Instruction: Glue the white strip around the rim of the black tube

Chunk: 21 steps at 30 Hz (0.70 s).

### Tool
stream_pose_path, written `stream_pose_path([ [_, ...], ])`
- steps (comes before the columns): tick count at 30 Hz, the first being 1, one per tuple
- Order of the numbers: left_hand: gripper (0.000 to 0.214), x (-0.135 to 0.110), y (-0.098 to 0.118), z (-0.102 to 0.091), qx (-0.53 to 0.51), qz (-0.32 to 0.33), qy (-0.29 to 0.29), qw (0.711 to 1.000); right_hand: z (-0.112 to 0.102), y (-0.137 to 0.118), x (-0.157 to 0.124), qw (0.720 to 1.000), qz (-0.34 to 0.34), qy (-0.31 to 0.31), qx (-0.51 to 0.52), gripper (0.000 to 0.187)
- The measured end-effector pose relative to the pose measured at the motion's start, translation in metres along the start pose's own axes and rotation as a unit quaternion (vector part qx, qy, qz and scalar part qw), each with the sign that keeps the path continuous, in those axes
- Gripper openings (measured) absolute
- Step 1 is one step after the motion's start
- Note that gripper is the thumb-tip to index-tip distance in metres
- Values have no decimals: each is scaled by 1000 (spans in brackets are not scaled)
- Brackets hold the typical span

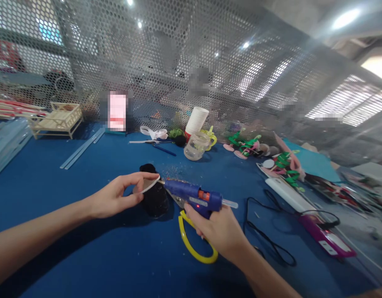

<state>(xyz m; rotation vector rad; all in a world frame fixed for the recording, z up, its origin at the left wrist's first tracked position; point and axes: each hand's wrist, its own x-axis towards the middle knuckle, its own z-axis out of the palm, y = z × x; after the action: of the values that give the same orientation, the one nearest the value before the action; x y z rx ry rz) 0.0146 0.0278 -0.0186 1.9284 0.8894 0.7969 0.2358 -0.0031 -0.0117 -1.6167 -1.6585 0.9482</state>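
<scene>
In my right hand [220, 229] is a blue hot glue gun [187, 193] with a clear glue stick [230, 203] poking from its back and a small red light lit. Its nozzle meets the edge of a thin white disc [151, 184], which my left hand [121, 194] pinches between thumb and fingers. Just behind and below the disc sits a black rounded object [156, 202], whose kind I cannot make out. Under the glue gun lie scissors with yellow handles [186, 244], their blades partly hidden.
A clear plastic jar [195, 147] and stacked white paper cups [197, 120] stand at the back before a perforated metal screen. At right are a purple power strip [329, 240], a black cable [267, 238] and green-pink craft pieces [245, 145]. A small bamboo bench [57, 120] stands left.
</scene>
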Motion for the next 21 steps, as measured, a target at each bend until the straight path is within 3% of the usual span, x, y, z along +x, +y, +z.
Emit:
stream_pose_path([
  [6,21,0,0,0,10,1,-2,1000,-3,2,6,999,8,-24,22,17],
  [15,21,1,0,-1,18,1,0,1000,0,3,2,1000,18,-9,23,19],
  [21,20,0,1,-1,9,-3,0,1000,-12,5,9,997,-25,-34,65,21],
])
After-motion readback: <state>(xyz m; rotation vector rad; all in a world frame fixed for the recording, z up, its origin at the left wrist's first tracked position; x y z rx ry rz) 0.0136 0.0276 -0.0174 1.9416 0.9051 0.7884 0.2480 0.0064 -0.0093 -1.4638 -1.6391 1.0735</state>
